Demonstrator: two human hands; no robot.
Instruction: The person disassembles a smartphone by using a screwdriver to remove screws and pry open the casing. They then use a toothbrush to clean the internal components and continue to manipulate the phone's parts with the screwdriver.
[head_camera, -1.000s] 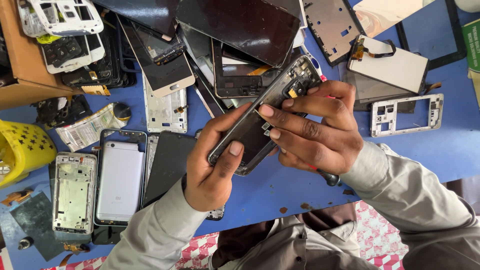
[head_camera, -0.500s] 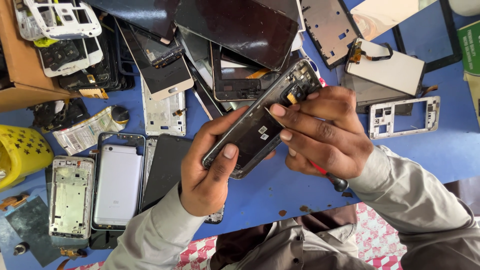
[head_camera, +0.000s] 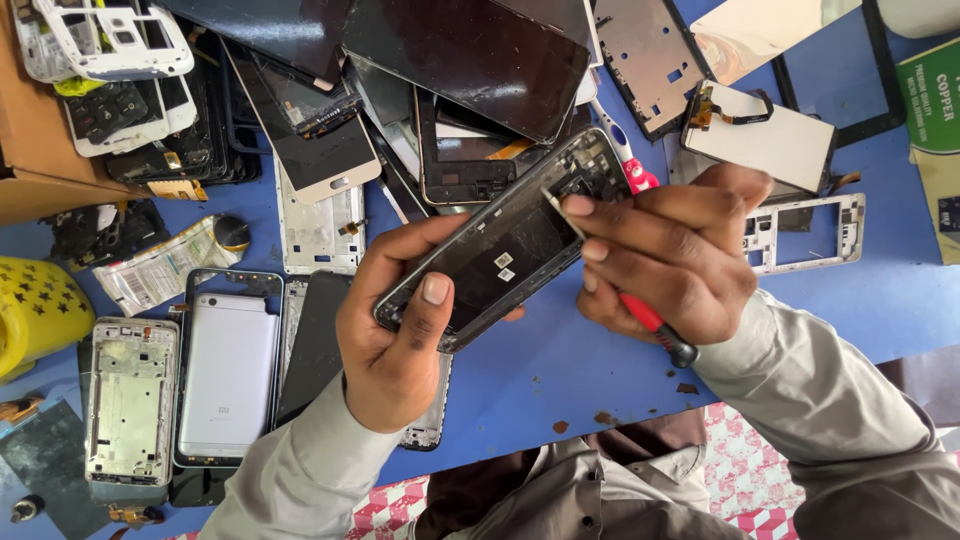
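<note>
Above blue surface (head_camera: 560, 390) — left hand (head_camera: 400, 340) grips dark phone frame (head_camera: 500, 250) from below, thumb on inner face. Right hand (head_camera: 670, 250) closed round red-handled tool (head_camera: 655, 325), fingertips on frame's upper end. Beyond — heap of screens (head_camera: 470, 60), white frame (head_camera: 805, 230).

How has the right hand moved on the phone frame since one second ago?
Yes. The right hand has drawn back from the phone frame, rightward, toward the white frame lying on the table.
</note>
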